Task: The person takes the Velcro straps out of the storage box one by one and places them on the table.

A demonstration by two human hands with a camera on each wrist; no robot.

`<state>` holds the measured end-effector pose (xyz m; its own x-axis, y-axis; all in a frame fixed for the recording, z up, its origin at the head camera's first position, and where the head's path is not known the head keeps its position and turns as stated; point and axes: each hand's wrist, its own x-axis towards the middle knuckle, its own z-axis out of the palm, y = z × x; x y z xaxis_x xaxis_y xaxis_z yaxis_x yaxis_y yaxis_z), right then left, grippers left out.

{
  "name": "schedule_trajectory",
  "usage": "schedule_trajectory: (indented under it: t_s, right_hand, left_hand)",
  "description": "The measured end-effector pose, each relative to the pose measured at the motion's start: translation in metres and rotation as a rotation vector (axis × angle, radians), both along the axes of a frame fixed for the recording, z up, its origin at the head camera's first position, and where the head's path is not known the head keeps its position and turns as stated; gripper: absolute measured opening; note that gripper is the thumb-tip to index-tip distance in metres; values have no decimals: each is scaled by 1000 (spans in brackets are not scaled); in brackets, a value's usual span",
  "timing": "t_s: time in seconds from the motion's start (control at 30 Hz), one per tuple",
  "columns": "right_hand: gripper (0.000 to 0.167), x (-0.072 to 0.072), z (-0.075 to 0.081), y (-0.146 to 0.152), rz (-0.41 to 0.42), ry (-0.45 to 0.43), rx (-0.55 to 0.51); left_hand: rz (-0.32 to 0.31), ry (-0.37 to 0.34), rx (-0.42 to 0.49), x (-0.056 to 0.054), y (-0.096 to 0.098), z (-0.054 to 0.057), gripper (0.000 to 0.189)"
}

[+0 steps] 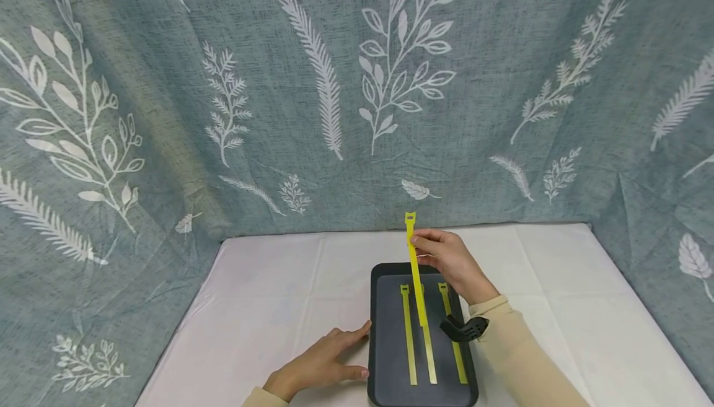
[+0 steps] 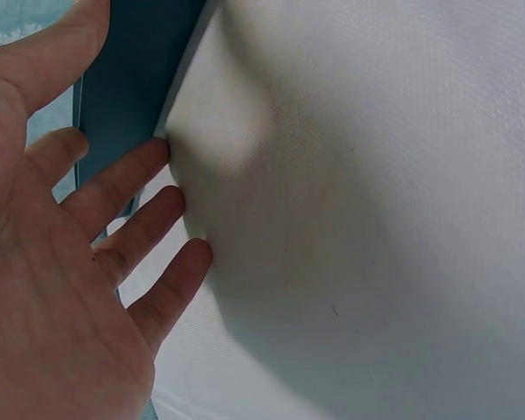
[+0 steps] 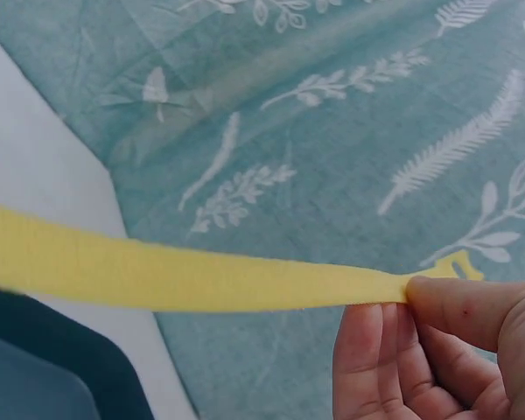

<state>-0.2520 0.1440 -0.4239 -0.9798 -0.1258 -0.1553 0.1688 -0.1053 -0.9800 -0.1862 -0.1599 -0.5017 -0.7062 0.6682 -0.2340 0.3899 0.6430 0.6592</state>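
My right hand pinches a yellow hook-and-loop cable tie between thumb and fingers, near its slotted head. The strap hangs down over a dark grey tray. In the right wrist view the same cable tie stretches left from the fingertips. Lying lengthwise in the tray are a left tie, a middle tie partly covered by the held one, and a right tie partly behind the wrist strap. My left hand has its fingers spread, with fingertips right at the tray's left edge.
A white cloth covers the table under the tray. Behind it and along the sides hangs a blue-green curtain with white leaf prints. A black band is worn on the right wrist, over the sleeve.
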Motion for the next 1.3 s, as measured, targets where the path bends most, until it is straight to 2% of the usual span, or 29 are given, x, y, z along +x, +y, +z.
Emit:
schedule_trajectory:
  t_s: [0.33,0.57,1.13,1.3]
  right_hand:
    - [46,1,6,23,-49,-13,11]
    - [50,4,3,40,-82,-35,61]
    - [55,13,-1,87,-162,-46,82]
    - [56,17,-7,101,-174,-59,103]
  left_hand:
    - [18,-15,1,3,0,2,87]
    - [30,-12,0,4,0,1,86]
    - [33,-13,8,6,0,-1,86]
    - [37,-21,5,6,2,-1,85]
